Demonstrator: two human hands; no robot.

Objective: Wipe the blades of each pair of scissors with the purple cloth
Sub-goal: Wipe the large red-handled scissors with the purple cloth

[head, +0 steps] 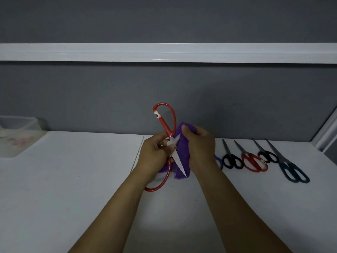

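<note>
Holding the large red scissors [165, 123] up over the middle of the white table [73, 179], towards its far edge. Pinching them at the pivot with the left grip [155, 152], fingers curled round the point where blades and handles cross. Spread wide open: one handle loop up against the grey partition [164, 88], with a white label on its straight side, the other loop down below the left wrist. One pale blade pointing down and to the right, the other showing only as a short stub beside the thumb.

Clutching the purple cloth [185, 161] in the right grip [198, 147], fingers closed over it and thumb on its upper edge. Bunched behind and against the long blade, hanging down to about the level of the blade tip. Cannot tell whether touching the table.

Lying flat on the table to the right, in a row with tips away from the person: a blue handle loop [219, 161] mostly hidden behind the right wrist, then black scissors [232, 160], a smaller red pair [254, 162], a small black pair [268, 156] and long dark-blue scissors [291, 170], blades closed on all four.

Sitting at the far left of the table, a clear plastic tub [16, 136], contents too blurred to tell
</note>
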